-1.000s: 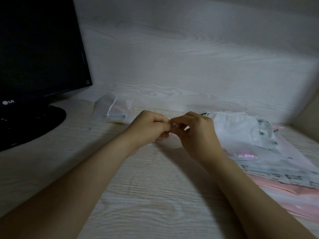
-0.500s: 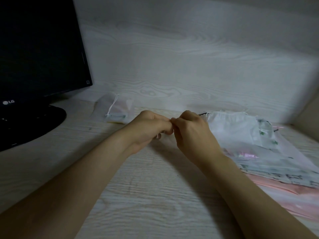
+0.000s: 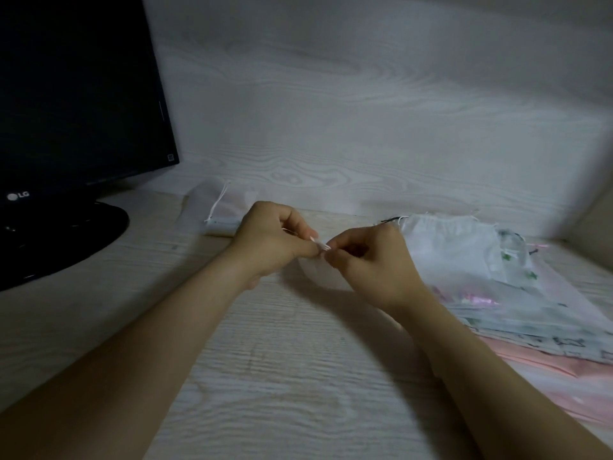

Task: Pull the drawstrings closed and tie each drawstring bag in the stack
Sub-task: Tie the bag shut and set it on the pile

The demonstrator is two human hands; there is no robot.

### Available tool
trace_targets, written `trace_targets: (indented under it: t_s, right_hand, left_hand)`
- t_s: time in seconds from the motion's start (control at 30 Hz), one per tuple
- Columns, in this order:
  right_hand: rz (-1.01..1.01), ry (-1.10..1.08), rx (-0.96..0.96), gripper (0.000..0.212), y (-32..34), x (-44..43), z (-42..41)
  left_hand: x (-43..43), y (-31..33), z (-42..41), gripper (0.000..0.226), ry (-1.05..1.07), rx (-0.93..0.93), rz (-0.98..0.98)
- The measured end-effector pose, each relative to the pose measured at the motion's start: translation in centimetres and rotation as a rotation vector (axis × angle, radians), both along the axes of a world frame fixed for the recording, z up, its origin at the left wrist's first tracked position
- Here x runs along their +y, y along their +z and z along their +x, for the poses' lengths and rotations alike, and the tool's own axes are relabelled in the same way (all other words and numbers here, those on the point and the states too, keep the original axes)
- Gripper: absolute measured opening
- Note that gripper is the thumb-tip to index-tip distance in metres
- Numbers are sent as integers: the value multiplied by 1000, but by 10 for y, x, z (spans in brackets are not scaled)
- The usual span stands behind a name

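A small sheer white drawstring bag lies on the desk under my two hands. My left hand and my right hand meet fingertip to fingertip above it, each pinching its thin pale drawstring. Most of this bag is hidden by my hands. To the right lies the stack of flat drawstring bags, white and sheer on top, some printed, pink ones at the bottom. Another sheer bag with a white cord lies behind my left hand.
A black monitor on a round black base fills the left side. A pale wood-grain wall closes the back of the desk, and a side panel rises at the far right.
My fingertips have drawn slightly apart, the right hand shifting right, so a short piece of drawstring and part of the bag now show between and under them.
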State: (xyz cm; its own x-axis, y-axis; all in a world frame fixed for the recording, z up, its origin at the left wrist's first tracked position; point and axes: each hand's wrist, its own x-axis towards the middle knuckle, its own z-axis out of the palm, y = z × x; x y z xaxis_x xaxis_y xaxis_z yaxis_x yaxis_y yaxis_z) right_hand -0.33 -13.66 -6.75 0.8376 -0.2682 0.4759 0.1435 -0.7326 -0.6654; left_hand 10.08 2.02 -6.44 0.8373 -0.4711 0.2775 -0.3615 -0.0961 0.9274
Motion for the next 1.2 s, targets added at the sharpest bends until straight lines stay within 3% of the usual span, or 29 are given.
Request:
trace_targets:
  t_s: [0.13,0.3,0.43,0.73,0.83,0.97,1.07,1.2]
  right_hand:
    - [462,123,67,13,1,0,-2]
    - [672,142,122,14,0,-4,3]
    - [729,124,104,16,0,-7,2]
    - [675,63,76,9,1,-9,3]
    - [647,19,64,10,0,-11,3]
    - [630,-10,57,10,-1,-14,4]
    - [606,3,43,8,-2,-13,5]
    - [579,13,27,8,-2,-12,5]
  left_hand:
    - [-1,0,-4,20,-89,-74,-6]
    - [-1,2,-6,17,-99,-122,11]
    - [-2,3,-11,18,-160,-145,48]
    - [-8,-1,-9,11,-22,-347,128]
    - [-8,6,-8,40,-51,-161,125]
    - [-5,16,-9,42,-58,121,34]
    - [-7,13,-12,54,-49,234,154]
    - [-7,8,-12,29,-42,286,224]
